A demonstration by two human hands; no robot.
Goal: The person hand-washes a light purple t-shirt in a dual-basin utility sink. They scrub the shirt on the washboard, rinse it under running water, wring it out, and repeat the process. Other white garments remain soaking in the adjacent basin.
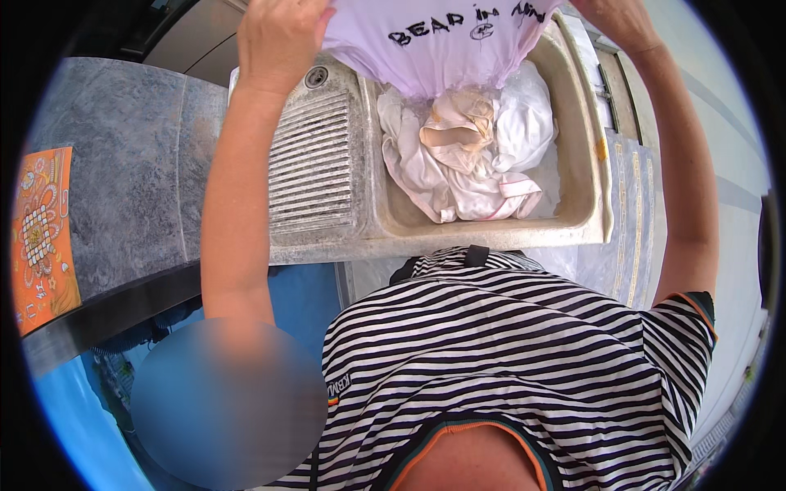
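**Wet Shirt Held Over the Basin**

I hold a pale lilac T-shirt [434,45], soft and limp with dark hand-drawn lettering across it, spread between both hands above the far end of the sink [585,164]. The cloth hangs down to a gathered point that touches the heap of laundry [467,159] in the basin: crumpled white and cream pieces, damp-looking, one with a pink hem. The sink is a worn, off-white moulded unit with a squarish basin at its right and a ribbed draining board [311,164] at its left, a round metal fitting [316,77] at the board's far corner. A mottled grey stone-patterned counter [131,172] runs off to the left, an orange patterned sheet [41,237] lying at its left edge. My striped shirt [508,368] blocks the sink's near edge. My left hand [278,41] is clenched on the shirt's left edge, fingers folded over the fabric. My right hand [618,20] grips the right edge, though the frame's top cuts off its fingers.
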